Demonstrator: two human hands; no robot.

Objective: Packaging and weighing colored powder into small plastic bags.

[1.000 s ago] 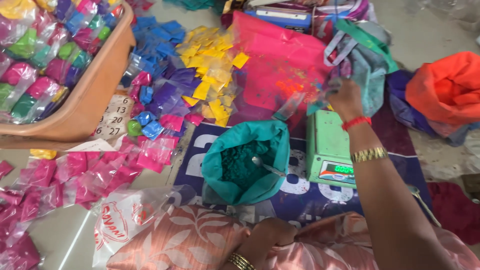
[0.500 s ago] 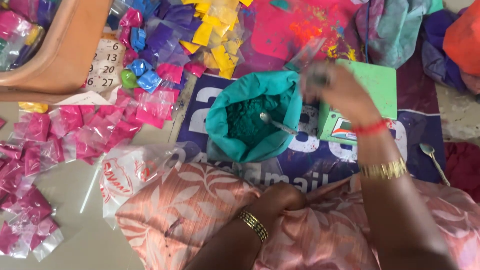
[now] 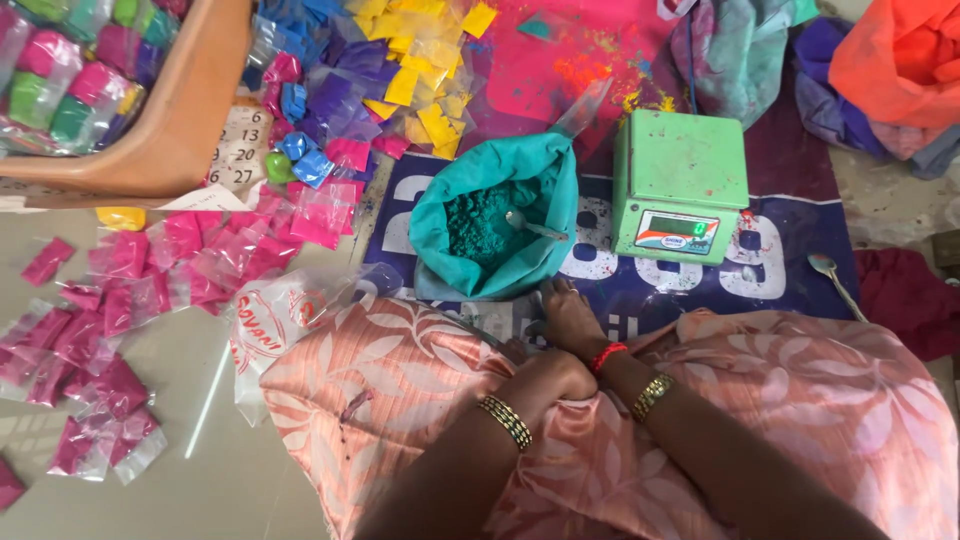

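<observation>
Both hands are resting together below the bag point(image 3: 497, 218): right hand point(image 3: 570, 318) fingers spread, left hand point(image 3: 548, 377) curled; nudging it could be spilling teal powder.

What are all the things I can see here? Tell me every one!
bag of powder: one, teal, open, middle, beside the scale
spoon in the bag: one, silvery, lying on the powder
scale: one, green, right of the bag
second spoon: one, silvery, on the mat at right
small packets: many, pink, spread over the floor at left
yellow packets: many, top middle
blue and purple packets: many, top, left of the yellow ones
tub: one, brown, top left, full of mixed packets
orange bag: one, top right
left hand: one, on the lap
right hand: one, just below the bag
</observation>
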